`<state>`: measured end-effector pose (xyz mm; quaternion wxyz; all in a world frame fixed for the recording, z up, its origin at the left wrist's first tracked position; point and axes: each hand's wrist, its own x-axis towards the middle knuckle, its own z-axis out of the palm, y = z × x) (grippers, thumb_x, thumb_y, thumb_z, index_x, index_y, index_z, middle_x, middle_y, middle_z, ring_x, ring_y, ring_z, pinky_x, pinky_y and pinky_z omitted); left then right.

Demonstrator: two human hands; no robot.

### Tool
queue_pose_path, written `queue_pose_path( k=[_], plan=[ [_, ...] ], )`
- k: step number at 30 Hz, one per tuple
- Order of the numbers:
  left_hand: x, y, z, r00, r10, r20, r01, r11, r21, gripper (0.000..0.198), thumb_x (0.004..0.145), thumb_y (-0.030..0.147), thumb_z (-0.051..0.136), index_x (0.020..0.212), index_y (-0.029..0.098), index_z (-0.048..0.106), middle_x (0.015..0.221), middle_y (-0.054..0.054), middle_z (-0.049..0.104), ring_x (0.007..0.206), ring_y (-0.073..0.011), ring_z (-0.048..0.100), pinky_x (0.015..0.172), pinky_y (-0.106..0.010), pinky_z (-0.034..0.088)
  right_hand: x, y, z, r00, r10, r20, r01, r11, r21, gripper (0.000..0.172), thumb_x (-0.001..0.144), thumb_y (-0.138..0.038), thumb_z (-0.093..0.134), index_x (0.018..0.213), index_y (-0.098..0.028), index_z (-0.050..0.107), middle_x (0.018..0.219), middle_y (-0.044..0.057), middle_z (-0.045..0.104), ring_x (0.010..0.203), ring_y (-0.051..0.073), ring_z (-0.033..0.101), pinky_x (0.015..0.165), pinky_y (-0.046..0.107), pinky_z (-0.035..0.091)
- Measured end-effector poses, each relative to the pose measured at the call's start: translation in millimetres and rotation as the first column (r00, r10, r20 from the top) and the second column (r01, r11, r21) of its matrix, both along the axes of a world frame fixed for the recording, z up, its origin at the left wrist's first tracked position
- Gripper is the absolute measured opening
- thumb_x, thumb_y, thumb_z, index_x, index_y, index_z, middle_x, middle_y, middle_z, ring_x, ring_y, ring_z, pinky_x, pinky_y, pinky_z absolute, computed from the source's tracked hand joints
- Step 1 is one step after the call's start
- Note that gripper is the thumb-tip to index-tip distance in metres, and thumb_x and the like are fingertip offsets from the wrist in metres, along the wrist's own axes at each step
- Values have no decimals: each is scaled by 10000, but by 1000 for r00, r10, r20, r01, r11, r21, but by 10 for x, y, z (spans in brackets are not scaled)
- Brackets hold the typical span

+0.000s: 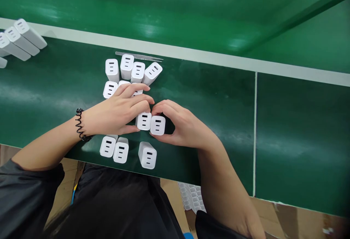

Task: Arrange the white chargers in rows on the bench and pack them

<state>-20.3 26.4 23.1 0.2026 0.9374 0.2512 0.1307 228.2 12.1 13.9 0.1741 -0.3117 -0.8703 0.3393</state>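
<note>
My left hand (117, 109) grips a white charger (143, 121) between thumb and fingers, its port end facing up. Against it on the right stands a second white charger (158, 125), held by my right hand (183, 124) with thumb below and fingers above. Each shows one wide slot and two small ones. Beyond my left hand, several more chargers (127, 64) stand in loose rows, some partly hidden by its fingers. Nearer my body are a pair of chargers (120, 151) side by side and a single charger (148, 157), slightly tilted.
Metal tweezers (139, 56) lie behind the chargers, along the pale strip (191, 55) crossing the green table (218, 122). More white chargers (23, 40) lean together at the far left. A white seam (255, 133) runs across the table on the right.
</note>
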Motion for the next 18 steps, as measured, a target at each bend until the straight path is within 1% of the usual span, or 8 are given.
queue_pose_path(
  k=[5,8,14,18],
  plan=[
    [-6,1,-5,1000,2,7,-2,1000,-10,360,815,252,744,1084,197,511,1322,-136,598,1399,-371,374,1068,-554,408,-2,-2,19,997,-60,-42,64,992,107,332,756,-200,657,1038,-256,491,997,61,603,908,243,564,764,398,489],
    [-4,0,-8,1000,6,11,-6,1000,-30,369,802,233,745,1093,199,522,1323,-133,599,1400,-372,369,1071,-562,398,4,-1,23,994,-100,-52,107,983,149,368,734,-199,655,1053,-272,487,996,51,603,881,243,550,767,416,465],
    [1,-1,-9,1000,5,6,-5,1000,-22,385,794,231,755,1092,195,514,1328,-140,598,1389,-378,385,1053,-562,409,-1,8,13,993,-111,-50,118,978,172,407,712,-187,658,1056,-276,459,983,50,589,877,247,558,763,420,464],
    [1,-1,-7,1000,5,14,-4,999,-33,379,796,230,750,1094,191,519,1325,-141,599,1393,-377,380,1053,-559,406,-4,12,13,993,-110,-42,115,979,170,396,715,-184,655,1046,-272,455,975,51,594,878,250,565,765,424,470]
  ],
)
